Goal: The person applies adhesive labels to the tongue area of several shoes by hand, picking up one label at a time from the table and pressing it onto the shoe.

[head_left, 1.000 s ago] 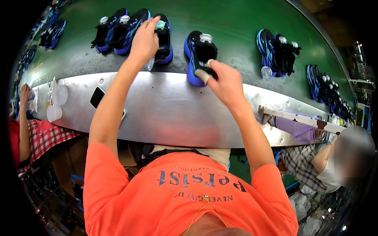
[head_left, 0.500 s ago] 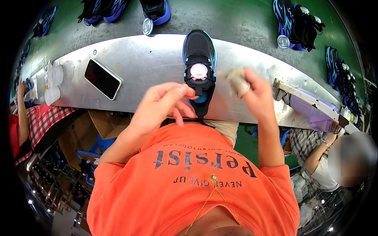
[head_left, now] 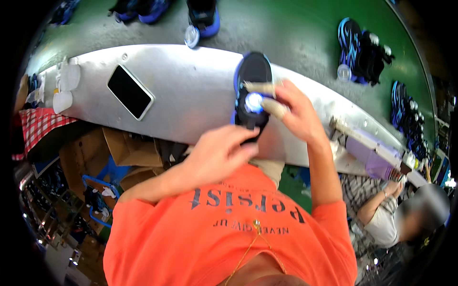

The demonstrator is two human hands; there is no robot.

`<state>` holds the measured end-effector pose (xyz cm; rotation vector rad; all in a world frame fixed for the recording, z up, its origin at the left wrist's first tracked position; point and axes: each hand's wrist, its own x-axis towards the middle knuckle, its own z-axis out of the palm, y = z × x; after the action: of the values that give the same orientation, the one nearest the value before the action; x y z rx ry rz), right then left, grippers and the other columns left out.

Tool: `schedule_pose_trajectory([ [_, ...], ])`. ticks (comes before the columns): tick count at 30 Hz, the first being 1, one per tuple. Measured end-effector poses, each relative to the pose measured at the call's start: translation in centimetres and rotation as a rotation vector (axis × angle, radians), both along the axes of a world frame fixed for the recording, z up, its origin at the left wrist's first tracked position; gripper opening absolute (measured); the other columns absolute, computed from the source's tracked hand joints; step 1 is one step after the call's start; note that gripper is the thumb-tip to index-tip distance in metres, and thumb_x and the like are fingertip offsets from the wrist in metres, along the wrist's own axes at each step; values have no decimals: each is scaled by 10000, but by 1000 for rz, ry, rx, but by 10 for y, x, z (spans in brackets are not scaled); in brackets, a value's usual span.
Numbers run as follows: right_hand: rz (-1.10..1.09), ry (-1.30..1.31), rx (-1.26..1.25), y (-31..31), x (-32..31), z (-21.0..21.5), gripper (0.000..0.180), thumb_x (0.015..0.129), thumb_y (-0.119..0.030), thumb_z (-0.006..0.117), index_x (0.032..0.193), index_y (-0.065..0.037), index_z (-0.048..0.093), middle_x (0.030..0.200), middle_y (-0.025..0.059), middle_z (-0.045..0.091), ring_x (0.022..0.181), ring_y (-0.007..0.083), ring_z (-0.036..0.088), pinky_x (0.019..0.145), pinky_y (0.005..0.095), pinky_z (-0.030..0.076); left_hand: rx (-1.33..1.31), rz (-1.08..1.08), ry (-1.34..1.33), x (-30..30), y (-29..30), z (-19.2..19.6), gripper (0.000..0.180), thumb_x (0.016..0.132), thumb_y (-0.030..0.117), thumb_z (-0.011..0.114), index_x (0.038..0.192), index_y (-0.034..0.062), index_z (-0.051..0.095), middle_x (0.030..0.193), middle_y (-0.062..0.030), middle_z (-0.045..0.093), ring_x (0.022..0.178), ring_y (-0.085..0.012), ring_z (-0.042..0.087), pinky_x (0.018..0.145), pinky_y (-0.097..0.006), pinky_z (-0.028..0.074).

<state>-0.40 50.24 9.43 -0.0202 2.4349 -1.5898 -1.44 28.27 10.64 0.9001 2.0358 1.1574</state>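
Observation:
A black and blue sneaker [head_left: 252, 76] lies on the steel work shelf [head_left: 191, 95], heel toward me, with a white shiny plug inside its opening. My left hand [head_left: 220, 153] grips the sneaker's heel end from below. My right hand [head_left: 296, 114] is at the sneaker's right side, holding a small beige brush or pad [head_left: 260, 88] across the shoe's top; one fingertip is taped.
A black phone [head_left: 130, 91] lies on the shelf at left, with white cups [head_left: 67, 86] further left. More sneakers [head_left: 362, 47] sit on the green conveyor belt [head_left: 296, 33] beyond. Another person [head_left: 396, 214] works at lower right. Cardboard boxes [head_left: 129, 152] sit under the shelf.
The sneaker was taken off the belt onto the shelf. Since half a second ago my left hand closed on its heel and my right hand brought the pad onto the shoe.

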Motion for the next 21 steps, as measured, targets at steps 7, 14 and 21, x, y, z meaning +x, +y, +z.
schedule_pose_trajectory([
  [7, -311, -178, -327, 9, 28, -4, 300, 895, -99, 589, 1191, -108, 632, 915, 20, 561, 808, 88, 504, 754, 228, 427, 56, -176, 449, -21, 12, -33, 246, 749, 200, 676, 906, 55, 554, 920, -137, 528, 858, -321, 553, 715, -414, 493],
  [14, -467, 77, 133, 46, 29, 8, 305, 868, -130, 632, 1173, -117, 641, 902, 57, 570, 789, 130, 526, 734, 251, 455, -136, 324, 968, -206, 13, -61, 229, 763, 108, 652, 977, 32, 621, 1019, -142, 604, 936, -335, 554, 842, -399, 449],
  [21, -895, 380, 1126, 175, 1, -32, 523, 675, -411, 770, 1140, -206, 648, 1275, 267, 415, 1198, 429, 357, 1000, 545, 277, 231, 197, 888, -146, 98, -40, 270, 756, 36, 622, 1025, 66, 627, 1141, -147, 583, 1112, -321, 515, 965, -403, 399],
])
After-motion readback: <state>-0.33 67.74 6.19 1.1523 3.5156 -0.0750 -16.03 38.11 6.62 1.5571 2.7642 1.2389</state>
